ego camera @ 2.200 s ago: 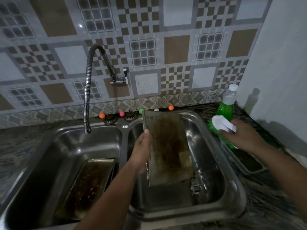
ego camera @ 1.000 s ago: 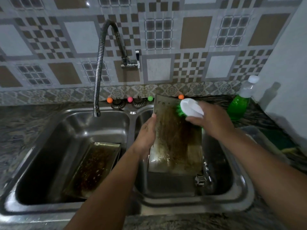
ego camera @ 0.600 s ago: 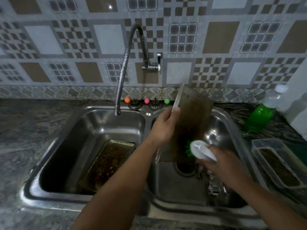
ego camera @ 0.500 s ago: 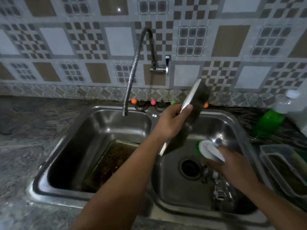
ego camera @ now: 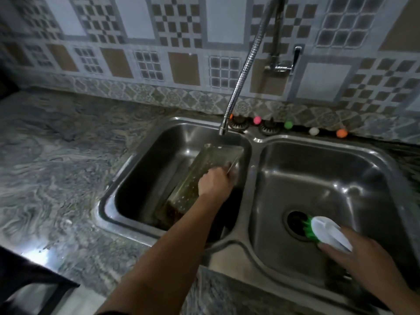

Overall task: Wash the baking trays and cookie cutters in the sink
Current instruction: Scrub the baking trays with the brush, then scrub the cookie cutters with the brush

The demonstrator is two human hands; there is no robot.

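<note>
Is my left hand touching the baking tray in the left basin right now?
Touching. The head view shows the left hand gripping the right edge of the baking tray, which leans tilted inside the left basin.

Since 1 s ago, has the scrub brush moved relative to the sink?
Yes. The scrub brush, held by the right hand, went from up near the right basin's back rim down to its drain.

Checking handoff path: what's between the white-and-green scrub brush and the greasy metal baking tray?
Head view: only the steel divider ridge separates the scrub brush in the right basin from the baking tray in the left.
</note>
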